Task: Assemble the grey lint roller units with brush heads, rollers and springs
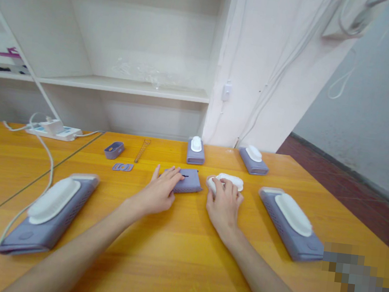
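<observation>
My left hand (163,187) lies over a purple-grey, box-like housing (190,181) with a short black mark or slot on top. Its fingers are stretched across the housing, and the thumb is apart from them. To the right, my right hand (225,201) has its fingers curled down over a white rounded piece (212,183) on the table. Just behind those fingers is a white ribbed oval piece (231,181); whether the two white pieces touch is hidden. Left of my left hand lie a flat purple plate with holes (122,167), a purple ring-shaped part (114,150) and a coil spring (142,151).
Purple housings with white oval pieces on top stand around: near left (48,223), near right (290,227), back middle (195,158) and back right (254,162). A power strip (66,132) with a white cable sits back left on the wooden table (167,264). White shelves (124,85) rise behind.
</observation>
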Demonstrator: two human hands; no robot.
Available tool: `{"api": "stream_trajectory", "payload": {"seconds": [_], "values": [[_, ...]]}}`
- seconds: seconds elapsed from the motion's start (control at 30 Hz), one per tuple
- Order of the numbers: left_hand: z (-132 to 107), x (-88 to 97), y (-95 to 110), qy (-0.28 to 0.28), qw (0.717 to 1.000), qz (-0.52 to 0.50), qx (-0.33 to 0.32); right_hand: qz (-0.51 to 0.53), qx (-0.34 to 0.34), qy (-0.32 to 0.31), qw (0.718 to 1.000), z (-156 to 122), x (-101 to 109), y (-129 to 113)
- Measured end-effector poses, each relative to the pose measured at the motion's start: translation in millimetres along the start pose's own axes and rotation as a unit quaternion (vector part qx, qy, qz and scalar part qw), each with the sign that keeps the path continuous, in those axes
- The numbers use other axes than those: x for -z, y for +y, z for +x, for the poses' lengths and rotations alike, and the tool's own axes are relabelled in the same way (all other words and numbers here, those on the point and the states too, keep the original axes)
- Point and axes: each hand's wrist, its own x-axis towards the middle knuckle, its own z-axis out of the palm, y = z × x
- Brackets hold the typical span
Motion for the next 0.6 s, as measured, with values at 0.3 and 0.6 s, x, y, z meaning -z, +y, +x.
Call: {"api": "stream_trajectory", "payload": {"seconds": [0.3, 0.6], "values": [[1, -29.3, 37, 0.129, 0.989, 0.043, 0.061, -0.015, 0.012, -0.019, 1.0, 2, 2, -3], [1, -37.8, 44, 0.164, 0.981, 0.07, 0.071, -0.002, -0.026, -0.035, 0.999, 5, -2, -2]]}}
